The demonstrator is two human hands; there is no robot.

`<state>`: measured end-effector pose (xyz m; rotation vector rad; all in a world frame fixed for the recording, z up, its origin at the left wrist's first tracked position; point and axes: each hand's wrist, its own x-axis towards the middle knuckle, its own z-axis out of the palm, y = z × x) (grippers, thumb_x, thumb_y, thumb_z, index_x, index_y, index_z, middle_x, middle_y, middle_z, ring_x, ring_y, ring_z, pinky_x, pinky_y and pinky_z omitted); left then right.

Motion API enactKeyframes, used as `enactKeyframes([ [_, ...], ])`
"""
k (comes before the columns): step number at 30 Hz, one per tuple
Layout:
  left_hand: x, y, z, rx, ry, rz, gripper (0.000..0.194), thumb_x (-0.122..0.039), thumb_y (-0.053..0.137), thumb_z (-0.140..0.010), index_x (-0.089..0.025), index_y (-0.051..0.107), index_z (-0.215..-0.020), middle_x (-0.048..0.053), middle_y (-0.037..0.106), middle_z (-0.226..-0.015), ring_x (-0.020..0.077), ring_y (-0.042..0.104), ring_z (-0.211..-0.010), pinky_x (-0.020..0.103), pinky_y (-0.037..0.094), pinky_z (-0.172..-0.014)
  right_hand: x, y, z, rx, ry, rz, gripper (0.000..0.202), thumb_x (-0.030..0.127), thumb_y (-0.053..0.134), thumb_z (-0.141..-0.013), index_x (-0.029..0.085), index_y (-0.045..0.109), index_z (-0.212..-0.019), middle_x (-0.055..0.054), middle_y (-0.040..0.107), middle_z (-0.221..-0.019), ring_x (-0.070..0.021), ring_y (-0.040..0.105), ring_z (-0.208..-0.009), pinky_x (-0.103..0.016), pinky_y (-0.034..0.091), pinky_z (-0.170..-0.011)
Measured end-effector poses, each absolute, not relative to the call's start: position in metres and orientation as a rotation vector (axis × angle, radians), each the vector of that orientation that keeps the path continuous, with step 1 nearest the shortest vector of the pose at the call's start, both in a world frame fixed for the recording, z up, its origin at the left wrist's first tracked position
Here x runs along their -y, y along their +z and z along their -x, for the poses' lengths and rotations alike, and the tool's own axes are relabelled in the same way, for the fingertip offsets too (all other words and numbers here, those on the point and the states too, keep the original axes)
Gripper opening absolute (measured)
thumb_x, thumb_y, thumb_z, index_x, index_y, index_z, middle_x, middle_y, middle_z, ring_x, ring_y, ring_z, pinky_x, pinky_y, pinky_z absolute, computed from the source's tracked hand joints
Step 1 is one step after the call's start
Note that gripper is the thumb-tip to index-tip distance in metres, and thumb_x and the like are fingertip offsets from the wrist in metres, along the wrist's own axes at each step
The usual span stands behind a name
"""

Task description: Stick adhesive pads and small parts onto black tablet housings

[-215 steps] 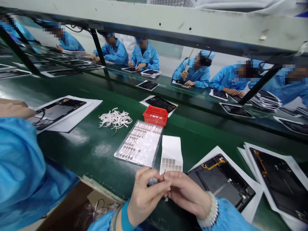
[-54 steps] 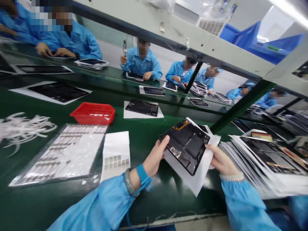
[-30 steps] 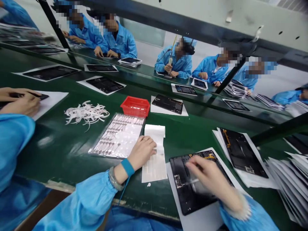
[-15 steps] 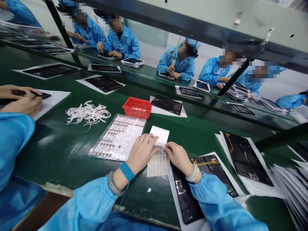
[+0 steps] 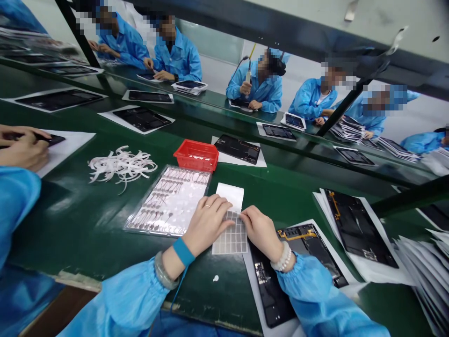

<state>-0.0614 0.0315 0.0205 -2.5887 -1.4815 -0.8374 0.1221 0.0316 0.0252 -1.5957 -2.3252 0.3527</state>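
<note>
A pale sheet of square stickers [image 5: 229,238] with a blank white upper part [image 5: 231,193] lies on the green bench. My left hand [image 5: 209,217] is over its left side, fingers bent across the sheet and thumb on the grid, holding it. At the right edge, my right hand [image 5: 261,228] pinches the sheet where white part and grid meet; whether a single sticker is between the fingertips is too small to tell. Under my right wrist is an open black tablet housing [image 5: 273,290] with an orange ribbon cable [image 5: 298,234], lying on white paper.
Left of the sheet is a clear tray [image 5: 182,206] of small round wired parts. Behind it stands a red bin [image 5: 196,155], beside a heap of white strips [image 5: 121,164]. More housings [image 5: 361,229] lie right. A co-worker's hands [image 5: 26,147] work at left; others sit opposite.
The view has shifted slightly, so the bench things sit a little further left. Both my hands stay at the sticker sheet with almost the same hold. A co-worker opposite has raised a hand tool slightly.
</note>
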Motion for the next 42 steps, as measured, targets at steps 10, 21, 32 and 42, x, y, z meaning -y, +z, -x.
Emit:
enactKeyframes([
  [10,-0.037,0.008,0.063,1.382,-0.834,2.603,0.020,-0.021,0.050,-0.093,-0.017,0.060,-0.075,0.001,0.065,-0.073,0.0208,0.056,-0.086,0.041,0.032,-0.087,-0.039,0.048,-0.117,2.581,0.177,1.497,0.018,0.026,0.054,-0.091,0.023,0.060,-0.107,-0.004,0.063,-0.105,-0.0168,0.062,-0.091,-0.026,0.045,-0.065],
  [21,-0.037,0.010,0.068,1.321,-0.819,2.609,0.022,-0.023,0.048,-0.094,-0.020,0.066,-0.081,-0.001,0.068,-0.071,0.0185,0.059,-0.078,0.041,0.032,-0.090,-0.028,0.050,-0.120,2.630,-0.133,1.196,0.017,0.014,0.049,-0.091,0.017,0.063,-0.080,-0.007,0.060,-0.090,-0.0191,0.053,-0.084,-0.030,0.043,-0.068],
  [32,0.039,0.000,0.020,0.727,-0.618,2.921,0.026,-0.015,0.046,-0.091,-0.020,0.059,-0.114,0.001,0.065,-0.115,0.0189,0.055,-0.108,0.034,0.033,-0.096,0.044,0.023,-0.204,1.820,0.890,1.703,0.015,0.025,0.062,-0.082,0.020,0.064,-0.068,-0.002,0.060,-0.080,-0.0187,0.054,-0.086,-0.034,0.040,-0.083],
  [42,0.044,-0.001,0.015,0.713,-0.615,2.966,0.028,-0.010,0.038,-0.091,-0.019,0.061,-0.103,0.003,0.067,-0.110,0.0175,0.057,-0.103,0.033,0.036,-0.096,0.072,0.018,-0.177,1.772,0.632,1.898,0.018,0.023,0.062,-0.083,0.023,0.064,-0.066,-0.002,0.060,-0.083,-0.0212,0.048,-0.090,-0.038,0.036,-0.084],
])
